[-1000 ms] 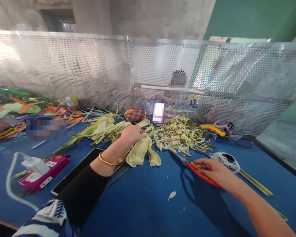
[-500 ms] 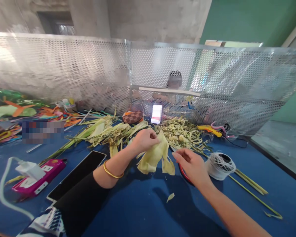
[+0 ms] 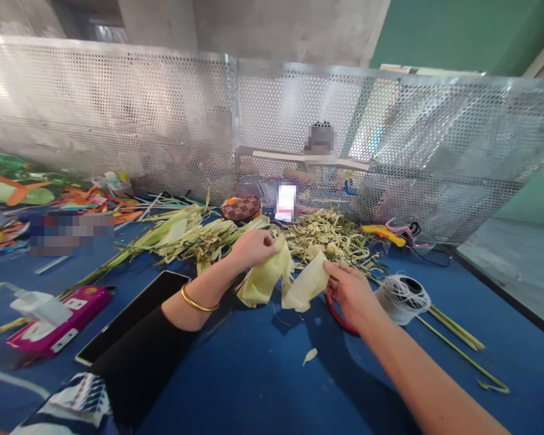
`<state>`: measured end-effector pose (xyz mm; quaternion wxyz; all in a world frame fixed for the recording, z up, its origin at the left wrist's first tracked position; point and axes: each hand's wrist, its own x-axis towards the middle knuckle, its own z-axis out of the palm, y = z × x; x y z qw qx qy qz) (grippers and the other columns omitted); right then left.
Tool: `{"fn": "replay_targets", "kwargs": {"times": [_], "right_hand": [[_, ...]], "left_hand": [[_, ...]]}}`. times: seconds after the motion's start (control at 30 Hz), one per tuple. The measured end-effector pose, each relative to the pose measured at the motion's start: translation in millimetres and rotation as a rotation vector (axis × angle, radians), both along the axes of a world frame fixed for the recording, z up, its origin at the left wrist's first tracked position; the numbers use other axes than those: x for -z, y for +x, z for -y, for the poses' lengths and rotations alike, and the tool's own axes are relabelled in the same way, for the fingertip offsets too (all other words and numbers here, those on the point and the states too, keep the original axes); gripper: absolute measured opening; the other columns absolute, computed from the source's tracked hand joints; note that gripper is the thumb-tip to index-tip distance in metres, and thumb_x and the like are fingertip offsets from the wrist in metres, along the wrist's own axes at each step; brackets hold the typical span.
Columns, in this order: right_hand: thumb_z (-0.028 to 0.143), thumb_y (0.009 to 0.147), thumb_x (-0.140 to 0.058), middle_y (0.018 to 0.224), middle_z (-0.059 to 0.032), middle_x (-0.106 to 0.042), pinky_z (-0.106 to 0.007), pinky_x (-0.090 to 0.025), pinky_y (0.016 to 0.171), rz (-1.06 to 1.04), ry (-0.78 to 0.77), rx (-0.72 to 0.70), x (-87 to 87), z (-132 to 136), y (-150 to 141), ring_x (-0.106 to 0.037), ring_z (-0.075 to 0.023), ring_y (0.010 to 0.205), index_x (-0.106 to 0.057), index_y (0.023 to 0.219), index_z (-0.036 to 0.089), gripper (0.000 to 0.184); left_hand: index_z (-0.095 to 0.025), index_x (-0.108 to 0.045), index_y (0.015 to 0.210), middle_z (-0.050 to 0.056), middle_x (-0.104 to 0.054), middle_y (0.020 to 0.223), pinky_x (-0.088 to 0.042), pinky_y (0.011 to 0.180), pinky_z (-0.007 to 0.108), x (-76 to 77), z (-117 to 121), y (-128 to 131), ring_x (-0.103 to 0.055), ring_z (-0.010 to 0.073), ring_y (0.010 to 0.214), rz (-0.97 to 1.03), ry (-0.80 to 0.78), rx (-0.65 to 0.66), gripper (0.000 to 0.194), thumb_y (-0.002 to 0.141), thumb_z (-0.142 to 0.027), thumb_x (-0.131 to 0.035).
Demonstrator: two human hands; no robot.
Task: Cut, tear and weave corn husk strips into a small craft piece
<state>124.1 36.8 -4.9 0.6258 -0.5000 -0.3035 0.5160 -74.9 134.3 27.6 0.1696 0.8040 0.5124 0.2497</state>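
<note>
Fingers of the right hand (image 3: 351, 293), empty a moment ago, now pinch one flap of a pale yellow-green, papery husk (image 3: 263, 280), pulled out sideways. The left hand (image 3: 254, 249) pinches its gathered top, over the blue tabletop (image 3: 236, 380). Just beside the right hand curves a red handle (image 3: 340, 319); farther right sits a spool of white string (image 3: 402, 302), with shredded yellowish strips (image 3: 333, 238) behind.

Blue table (image 3: 263, 380) beneath husk scraps (image 3: 330, 241)
</note>
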Motion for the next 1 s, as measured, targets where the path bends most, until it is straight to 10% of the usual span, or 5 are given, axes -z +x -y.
{"fn": "replay_targets", "kwargs": {"times": [0.27,0.4,0.53,0.83,1.0], "right_hand": [[0.040,0.051,-0.081,0.052,0.0040,-0.058,-0.018,-0.036,0.040,0.073,0.102,0.068,-12.5,3,5,-0.050,-0.0075,0.045,-0.057,0.061,0.017,0.034],[0.038,0.052,-0.080,0.050,0.0056,-0.055,-0.019,-0.037,0.040,0.117,0.113,0.039,-13.5,7,-3,-0.048,-0.0076,0.045,-0.057,0.059,0.017,0.032],[0.035,0.053,-0.079,0.049,0.0059,-0.054,-0.020,-0.036,0.039,0.133,0.153,0.097,-11.4,7,-4,-0.048,-0.0083,0.044,-0.057,0.058,0.017,0.028],[0.031,0.053,-0.080,0.057,0.0002,-0.062,-0.025,-0.046,0.052,-0.011,0.003,-0.136,-16.0,9,-1,-0.057,-0.0132,0.053,-0.064,0.068,0.015,0.028],[0.018,0.044,-0.083,0.061,0.0026,-0.063,-0.023,-0.045,0.051,-0.091,0.022,0.024,-19.8,6,4,-0.056,-0.0108,0.054,-0.066,0.078,0.016,0.038]], "left_hand": [[-0.020,-0.065,0.098,0.006,-0.066,0.097,-0.041,0.078,0.029,-19.9,29,9,-0.057,0.0196,0.087,-0.019,0.237,-0.122,0.024,0.081,-0.033,-0.053],[-0.016,-0.066,0.072,0.001,-0.065,0.069,-0.043,0.061,0.023,-4.5,57,43,-0.058,0.0141,0.065,0.356,-0.379,0.320,0.026,0.066,-0.041,-0.070],[-0.013,-0.066,0.067,-0.001,-0.062,0.058,-0.042,0.052,0.021,10.6,68,56,-0.054,0.0096,0.051,0.591,-0.821,0.334,0.022,0.057,-0.030,-0.077],[-0.012,-0.064,0.059,-0.003,-0.056,0.046,-0.035,0.043,0.018,7.4,71,56,-0.048,0.0066,0.040,0.550,-0.777,0.280,0.005,0.062,-0.014,-0.067],[-0.013,-0.064,0.056,-0.003,-0.055,0.046,-0.035,0.045,0.019,13.1,69,55,-0.047,0.0069,0.041,0.472,-0.820,0.353,0.010,0.057,-0.019,-0.072]]}}
